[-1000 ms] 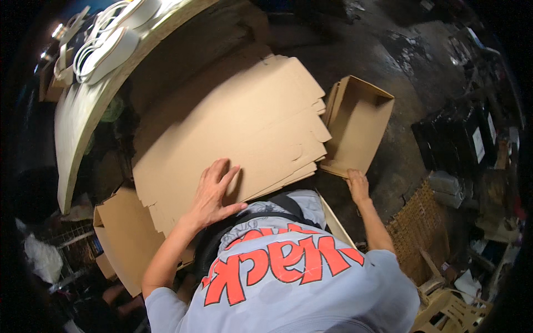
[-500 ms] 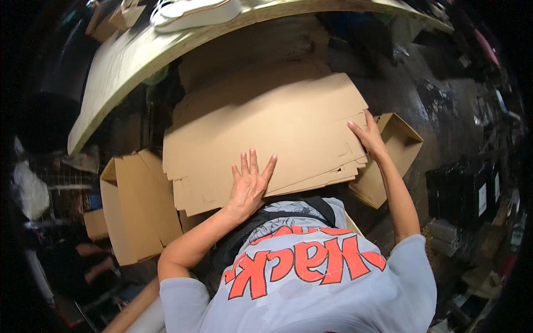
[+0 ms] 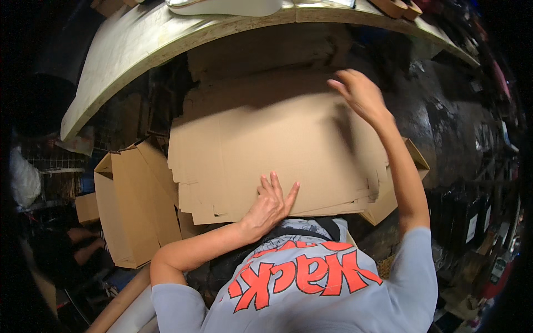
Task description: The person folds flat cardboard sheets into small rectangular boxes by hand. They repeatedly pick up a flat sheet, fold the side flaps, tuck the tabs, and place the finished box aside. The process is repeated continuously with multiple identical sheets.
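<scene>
A stack of flat brown cardboard sheets [image 3: 261,144] with notched edges lies in front of my body. My left hand [image 3: 269,204] rests on its near edge, fingers spread and palm down on the top sheet. Over the far right part of the stack hangs my right hand [image 3: 361,97], lifted clear of the cardboard. Its fingers are loosely bent and apart, with nothing visible in them. A dark shadow falls on the sheets beneath that hand.
Folded-up brown boxes stand on both sides of the stack, a larger box [image 3: 139,202] left and another box [image 3: 391,202] partly behind my right forearm. A pale curved-looking table [image 3: 161,41] spans the far side, bearing a white shoe [image 3: 233,6]. Someone's arm [image 3: 83,252] shows at far left.
My right hand has let go of the stack's right edge and risen up and away over its far right part. The sheets now lie more evenly. My left hand still presses on them.
</scene>
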